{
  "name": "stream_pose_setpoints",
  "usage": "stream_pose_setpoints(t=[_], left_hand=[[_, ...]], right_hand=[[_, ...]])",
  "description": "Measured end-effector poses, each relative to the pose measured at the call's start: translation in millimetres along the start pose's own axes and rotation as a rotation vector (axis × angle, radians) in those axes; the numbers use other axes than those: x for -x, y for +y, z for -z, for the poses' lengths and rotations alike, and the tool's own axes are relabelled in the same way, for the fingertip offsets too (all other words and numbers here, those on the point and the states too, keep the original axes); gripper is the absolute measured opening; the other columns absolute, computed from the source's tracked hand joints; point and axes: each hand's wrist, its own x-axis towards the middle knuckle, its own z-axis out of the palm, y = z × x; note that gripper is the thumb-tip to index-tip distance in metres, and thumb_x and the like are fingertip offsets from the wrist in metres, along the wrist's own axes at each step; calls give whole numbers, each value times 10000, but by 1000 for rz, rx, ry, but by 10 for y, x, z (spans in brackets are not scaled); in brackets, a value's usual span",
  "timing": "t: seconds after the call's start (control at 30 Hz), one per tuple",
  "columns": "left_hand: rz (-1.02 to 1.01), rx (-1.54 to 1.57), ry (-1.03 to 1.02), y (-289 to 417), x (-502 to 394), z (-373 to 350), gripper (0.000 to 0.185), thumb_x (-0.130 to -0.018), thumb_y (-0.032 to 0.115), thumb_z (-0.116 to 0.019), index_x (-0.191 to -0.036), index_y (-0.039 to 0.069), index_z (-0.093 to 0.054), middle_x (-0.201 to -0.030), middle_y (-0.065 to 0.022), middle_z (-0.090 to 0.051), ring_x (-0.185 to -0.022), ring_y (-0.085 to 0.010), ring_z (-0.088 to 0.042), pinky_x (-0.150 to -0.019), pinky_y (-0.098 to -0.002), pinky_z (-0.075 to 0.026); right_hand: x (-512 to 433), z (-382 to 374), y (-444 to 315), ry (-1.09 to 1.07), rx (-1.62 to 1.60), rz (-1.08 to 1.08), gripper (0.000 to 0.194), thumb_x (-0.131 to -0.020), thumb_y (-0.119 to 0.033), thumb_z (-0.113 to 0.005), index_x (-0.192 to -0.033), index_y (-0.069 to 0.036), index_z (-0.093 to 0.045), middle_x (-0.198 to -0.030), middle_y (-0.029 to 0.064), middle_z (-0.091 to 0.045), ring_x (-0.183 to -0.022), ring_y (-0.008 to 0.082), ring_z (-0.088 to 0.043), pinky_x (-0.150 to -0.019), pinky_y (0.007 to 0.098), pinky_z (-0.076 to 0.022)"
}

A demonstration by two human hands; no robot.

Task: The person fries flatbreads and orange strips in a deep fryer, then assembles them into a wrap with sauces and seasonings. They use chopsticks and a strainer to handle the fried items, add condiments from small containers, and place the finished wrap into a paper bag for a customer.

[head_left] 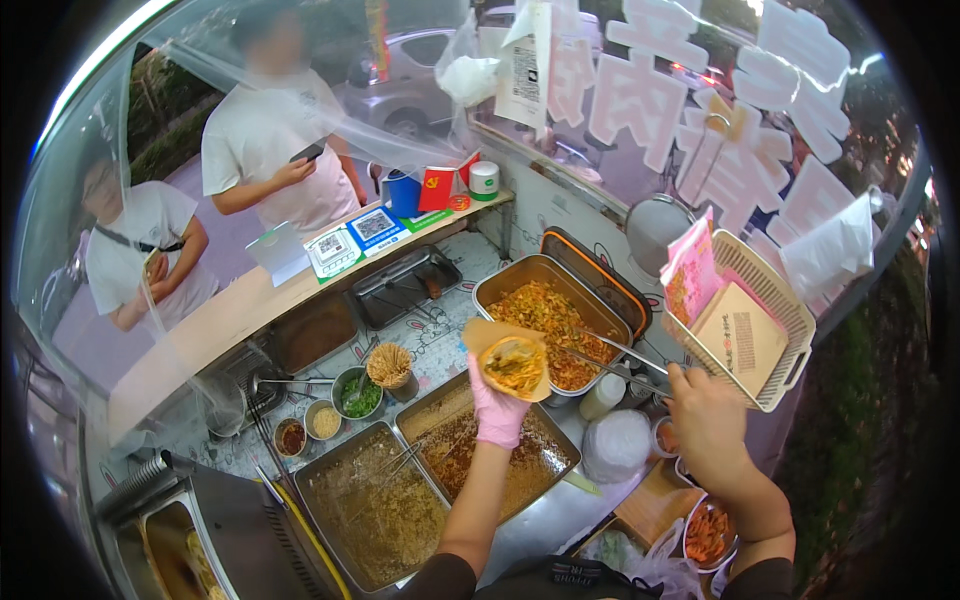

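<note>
My left hand [498,409], in a pink glove, holds a brown paper pouch [480,339] around a folded flatbread with shredded filling [516,366], its mouth turned upward. My right hand [694,401] is bare and grips the handles of metal tongs [630,346]. The tips of the tongs rest in a deep steel tray of chopped, reddish vegetable mix [538,296], just beyond the pouch. Below my left wrist lies a shallow steel tray with reddish-brown seasoning [536,454]; another with paler powder [375,502] and small tongs adjoins it at the left.
Cups of chopped green onion [360,396], sesame [325,422] and chili sauce [289,437] stand left of a skewer holder [391,367]. A fryer [217,532] is at lower left. A plastic basket of paper bags [806,330] hangs at right. Two people stand beyond the counter [195,330].
</note>
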Motion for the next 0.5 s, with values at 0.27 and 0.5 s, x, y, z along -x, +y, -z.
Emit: stream_pose_setpoints(t=[0.27, 0.5], left_hand=[[87, -8, -11, -68, 948, 183, 765, -909, 625, -571, -1456, 117, -402, -1408, -208, -472, -1301, -376, -476, -1097, -496, -448], [-248, -1657, -279, -558, 1582, 703, 592, -1003, 442, -494, -1472, 94, -401, -1478, -166, -452, -1363, -297, -446, -1168, -483, -348]], right_hand=[[-854, -2525, -14, -446, 101, 15, 167, -858, -210, -615, -842, -153, -772, -865, 39, -743, -820, 211, -718, -601, 372, -511], [-253, -2466, -218, 47, -119, -125, 256, -831, -249, -634, -1026, -115, -732, -1052, 90, -670, -1086, 277, -578, -1032, 548, -341]])
